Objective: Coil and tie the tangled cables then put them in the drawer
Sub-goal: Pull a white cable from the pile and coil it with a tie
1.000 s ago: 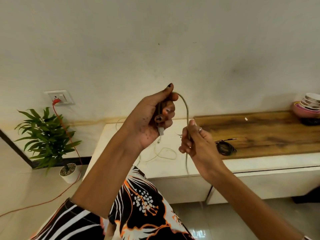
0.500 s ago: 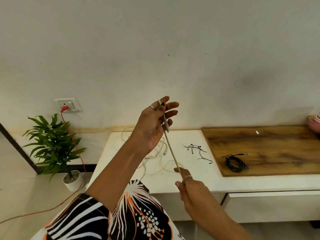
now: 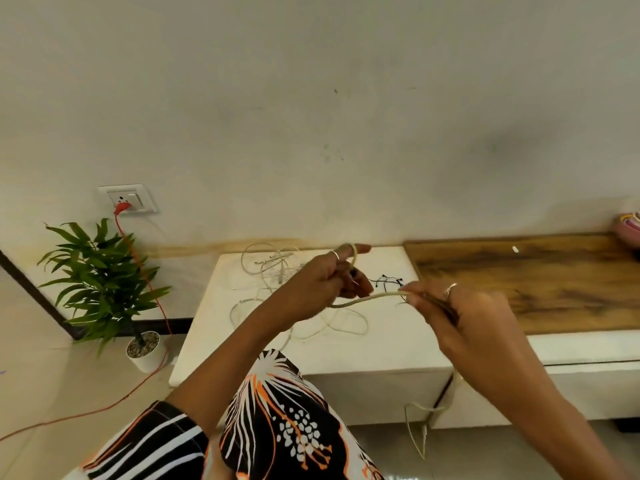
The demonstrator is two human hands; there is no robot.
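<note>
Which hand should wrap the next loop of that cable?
Probably the right hand. It pinches the free run of the cable, while the left hand already has a loop round its finger and serves as the holder.

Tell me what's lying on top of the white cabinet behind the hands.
On the white cabinet lie tangled white cables and small black ties. The hands cover whatever lies directly behind them.

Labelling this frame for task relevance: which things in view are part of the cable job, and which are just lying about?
Job:
beige cable, held between left hand and right hand
white cables, tangled on the white cabinet
black ties

Lying about:
plant
orange cord, plugged into the socket
wooden board
bowls, cut off at the edge
</note>
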